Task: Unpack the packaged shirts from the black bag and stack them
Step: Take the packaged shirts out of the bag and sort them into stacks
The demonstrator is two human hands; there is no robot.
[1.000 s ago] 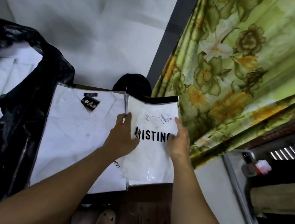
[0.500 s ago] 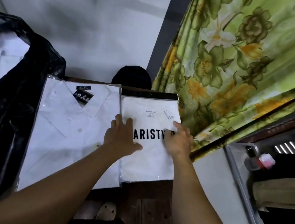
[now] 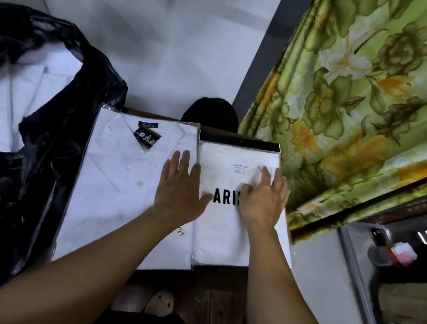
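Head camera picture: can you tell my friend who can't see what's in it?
A person's right hand lies flat on a white packaged shirt with black letters; the left hand lies across its edge and the collared packaged shirt beside it. At the left an open black bag holds more white shirts; a green flowered curtain hangs at the right.

A green curtain (image 3: 372, 103) printed with large yellow and white flowers fills the upper right. Just left of it runs a dark grey vertical strip (image 3: 271, 44), then a white wall (image 3: 159, 25). At the curtain's lower left corner sits a rounded black object (image 3: 212, 113). Below the curtain are a dark wooden tabletop (image 3: 220, 282), a pale slipper (image 3: 160, 301), and, toward the right, a pink-and-white capped item (image 3: 403, 254) above a folded beige cloth (image 3: 414, 305).
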